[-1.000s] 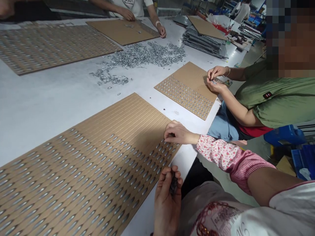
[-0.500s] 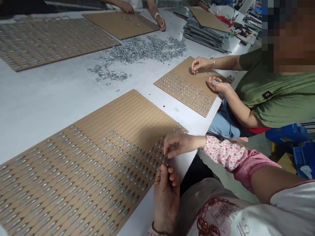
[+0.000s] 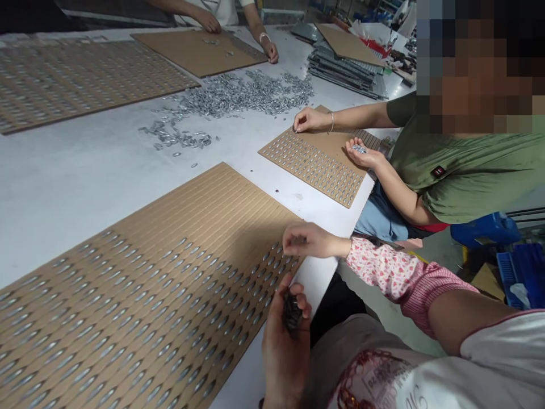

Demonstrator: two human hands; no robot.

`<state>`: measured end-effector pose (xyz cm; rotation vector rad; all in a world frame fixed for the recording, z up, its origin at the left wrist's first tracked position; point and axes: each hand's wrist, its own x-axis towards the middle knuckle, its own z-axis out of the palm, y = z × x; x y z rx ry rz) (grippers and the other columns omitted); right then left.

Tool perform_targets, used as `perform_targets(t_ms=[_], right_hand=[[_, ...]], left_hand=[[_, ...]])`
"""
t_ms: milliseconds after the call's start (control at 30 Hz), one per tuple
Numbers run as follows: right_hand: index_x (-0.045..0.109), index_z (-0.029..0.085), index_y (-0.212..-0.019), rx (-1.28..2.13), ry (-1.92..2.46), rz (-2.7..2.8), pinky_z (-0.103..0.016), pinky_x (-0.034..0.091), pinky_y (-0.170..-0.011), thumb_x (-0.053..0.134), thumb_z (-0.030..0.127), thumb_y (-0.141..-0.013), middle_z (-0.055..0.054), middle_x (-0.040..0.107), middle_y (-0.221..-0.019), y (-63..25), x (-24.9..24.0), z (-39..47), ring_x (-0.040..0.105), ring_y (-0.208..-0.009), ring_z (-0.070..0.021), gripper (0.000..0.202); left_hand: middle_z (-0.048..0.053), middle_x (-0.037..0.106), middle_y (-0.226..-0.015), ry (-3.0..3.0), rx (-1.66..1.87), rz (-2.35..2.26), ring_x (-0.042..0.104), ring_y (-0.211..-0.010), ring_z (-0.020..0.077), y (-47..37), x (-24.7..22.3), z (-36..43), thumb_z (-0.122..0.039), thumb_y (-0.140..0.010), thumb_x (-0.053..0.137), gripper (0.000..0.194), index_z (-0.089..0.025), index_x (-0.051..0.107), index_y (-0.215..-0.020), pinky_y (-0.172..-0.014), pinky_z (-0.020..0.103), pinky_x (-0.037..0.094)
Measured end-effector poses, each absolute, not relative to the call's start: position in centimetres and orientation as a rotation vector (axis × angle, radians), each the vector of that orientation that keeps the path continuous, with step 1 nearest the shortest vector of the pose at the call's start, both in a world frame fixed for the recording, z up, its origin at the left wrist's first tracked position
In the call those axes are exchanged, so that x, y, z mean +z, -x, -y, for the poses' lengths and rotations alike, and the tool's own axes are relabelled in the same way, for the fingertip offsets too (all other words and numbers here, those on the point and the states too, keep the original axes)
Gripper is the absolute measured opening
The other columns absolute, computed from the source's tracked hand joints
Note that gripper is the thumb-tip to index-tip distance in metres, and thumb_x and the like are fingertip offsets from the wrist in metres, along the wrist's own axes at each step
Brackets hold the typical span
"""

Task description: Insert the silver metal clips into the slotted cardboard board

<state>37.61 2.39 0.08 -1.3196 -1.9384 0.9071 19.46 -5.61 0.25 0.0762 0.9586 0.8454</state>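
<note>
My left hand (image 3: 286, 352) is cupped palm up beside the near edge of the large brown board, with small dark metal pieces (image 3: 292, 309) held in its curled fingers. Just above it, my right hand (image 3: 309, 240) hovers over the board's right corner, fingertips pinched; what they hold, if anything, is too small to make out. The brown grooved board (image 3: 221, 196) lies on the white table. Rows of silvery oval pieces (image 3: 149, 307) cover its near and left part, while its far part shows bare grooves.
Across the table lies a loose heap of silvery pieces (image 3: 251, 91). At right, a person in a green shirt (image 3: 451, 170) works over a smaller board (image 3: 315, 162). Another person's hands (image 3: 208, 21) are at a far board (image 3: 183, 51). Stacked panels (image 3: 344, 71) stand behind.
My left hand has opened somewhat, showing the pieces in it. My right hand has lifted away from it. The neighbour's hand moved left over the smaller board. The whole view has shifted slightly.
</note>
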Motion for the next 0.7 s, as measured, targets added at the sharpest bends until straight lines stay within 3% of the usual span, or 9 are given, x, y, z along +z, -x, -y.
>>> perform_targets(t_ms=[233, 400, 467, 567, 700], right_hand=[[0.067, 0.020, -0.079, 0.640, 1.775, 1.840, -0.035, 0.031, -0.090, 0.066, 0.033, -0.081, -0.002, 0.064, -0.092, -38.3, -2.0, -4.2, 0.049, -0.098, -0.0179, 0.013], [0.067, 0.021, -0.079, 0.579, 1.850, 1.847, -0.034, 0.030, -0.086, 0.066, 0.037, -0.081, -0.002, 0.062, -0.093, -37.7, -2.1, -4.0, 0.045, -0.099, -0.0188, 0.016], [0.066, 0.020, -0.078, 0.532, 1.866, 1.861, -0.033, 0.030, -0.084, 0.065, 0.039, -0.081, -0.002, 0.060, -0.091, -37.7, -2.2, -4.1, 0.045, -0.098, -0.0189, 0.019], [0.065, 0.019, -0.078, 0.470, 1.886, 1.902, -0.032, 0.031, -0.082, 0.064, 0.041, -0.081, -0.003, 0.059, -0.090, -37.8, -2.5, -4.2, 0.044, -0.097, -0.0194, 0.022], [0.064, 0.019, -0.084, 0.425, 1.914, 1.914, -0.033, 0.032, -0.083, 0.064, 0.040, -0.081, -0.005, 0.059, -0.094, -37.8, -2.5, -4.1, 0.044, -0.097, -0.0206, 0.021]], left_hand=[[0.002, 0.060, -0.078, -0.016, 0.780, -0.898, 0.050, -0.061, 0.0074, -19.1, 0.0, 6.1, -0.027, -0.069, 0.077, 0.019, -0.016, 0.069, -0.082, -0.053, 0.016, 0.046], [0.009, 0.065, -0.094, 0.084, 0.738, -0.942, 0.059, -0.071, 0.0119, -19.1, -0.2, 6.0, -0.021, -0.074, 0.071, 0.023, -0.014, 0.070, -0.095, -0.059, 0.019, 0.051], [0.008, 0.065, -0.090, 0.087, 0.744, -0.946, 0.058, -0.070, 0.0116, -19.1, -0.2, 5.9, -0.019, -0.075, 0.069, 0.026, -0.014, 0.069, -0.100, -0.059, 0.020, 0.051], [0.003, 0.062, -0.079, 0.065, 0.791, -0.916, 0.054, -0.062, 0.0088, -19.2, -0.4, 6.0, -0.021, -0.073, 0.072, 0.021, -0.016, 0.069, -0.093, -0.054, 0.017, 0.049], [0.003, 0.063, -0.081, 0.058, 0.804, -0.923, 0.052, -0.060, 0.0077, -19.3, -0.4, 6.1, -0.023, -0.067, 0.078, 0.019, -0.016, 0.069, -0.081, -0.051, 0.016, 0.046]])
